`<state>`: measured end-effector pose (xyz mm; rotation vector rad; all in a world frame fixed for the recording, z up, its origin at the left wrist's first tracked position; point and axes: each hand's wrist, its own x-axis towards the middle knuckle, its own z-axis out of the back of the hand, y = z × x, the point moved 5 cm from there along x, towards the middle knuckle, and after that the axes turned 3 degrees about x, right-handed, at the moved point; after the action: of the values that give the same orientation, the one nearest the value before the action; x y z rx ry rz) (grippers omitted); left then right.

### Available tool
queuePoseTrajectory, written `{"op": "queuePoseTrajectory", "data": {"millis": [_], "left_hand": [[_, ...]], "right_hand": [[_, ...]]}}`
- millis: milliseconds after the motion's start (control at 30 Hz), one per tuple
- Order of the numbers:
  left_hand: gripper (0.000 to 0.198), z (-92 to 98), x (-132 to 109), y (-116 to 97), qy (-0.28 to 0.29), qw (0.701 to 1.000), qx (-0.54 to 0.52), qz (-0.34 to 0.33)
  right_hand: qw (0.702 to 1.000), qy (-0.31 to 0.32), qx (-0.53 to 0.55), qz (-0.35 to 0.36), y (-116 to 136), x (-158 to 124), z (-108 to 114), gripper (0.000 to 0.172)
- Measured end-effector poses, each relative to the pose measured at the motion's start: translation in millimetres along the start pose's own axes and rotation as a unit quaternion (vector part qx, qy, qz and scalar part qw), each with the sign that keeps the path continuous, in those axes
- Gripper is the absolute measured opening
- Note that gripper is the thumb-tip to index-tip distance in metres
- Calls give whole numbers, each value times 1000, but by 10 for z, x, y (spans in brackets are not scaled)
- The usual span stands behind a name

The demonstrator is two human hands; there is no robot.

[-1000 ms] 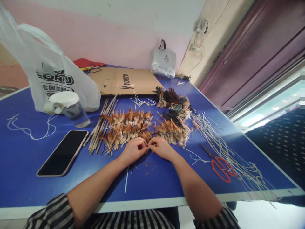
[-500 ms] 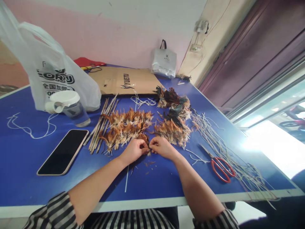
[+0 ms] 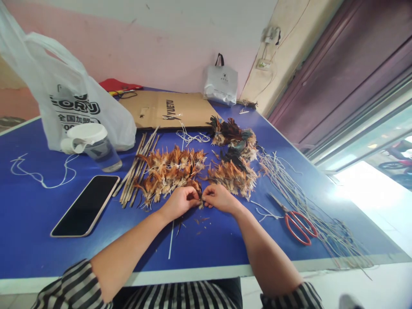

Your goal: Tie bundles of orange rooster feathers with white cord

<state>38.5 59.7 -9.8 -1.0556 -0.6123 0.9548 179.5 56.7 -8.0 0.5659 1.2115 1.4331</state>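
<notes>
Symmetrically, left hand (image 3: 180,202) and right hand (image 3: 221,198) angle inward over the table (image 3: 219,244). The left pinches one tuft (image 3: 197,186), dark brown above, pale below, just beside two feather rows (image 3: 172,175); the right's fingertips are pinched, on what I cannot tell. Nearby: one phone (image 3: 85,207), one scissors (image 3: 287,213).

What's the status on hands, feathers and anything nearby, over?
Left hand pinching small feather bundle. Right hand close beside it, any grip unclear. Feather rows just beyond. Scissors and cords off right, apart from both hands.
</notes>
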Motion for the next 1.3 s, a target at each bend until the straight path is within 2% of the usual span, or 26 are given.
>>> {"op": "queuePoseTrajectory", "data": {"millis": [167,333,467,667,900,1067,1300], "left_hand": [[11,-18,19,-20,7,999,-37,12],[15,-50,67,30,-31,992,-122,16],[13,-54,72,52,-33,994,-102,0],[15,-72,75,70,-12,995,-101,10],[19,-40,89,47,-50,992,-112,32],[21,-51,81,47,-17,991,-123,47],[25,-2,89,102,-24,999,-11,44]], "right_hand": [[1000,0,9,-12,20,-8,9,5],[1000,10,19,-3,6,5,7,6],[1000,7,21,-2,1,12,2,7],[999,8,37,-2,-2,18,-3,8],[999,6,43,2,-7,23,-7,6],[999,7,48,6,5,19,-15,8],[999,-12,48,5,-35,36,-24,7]]}}
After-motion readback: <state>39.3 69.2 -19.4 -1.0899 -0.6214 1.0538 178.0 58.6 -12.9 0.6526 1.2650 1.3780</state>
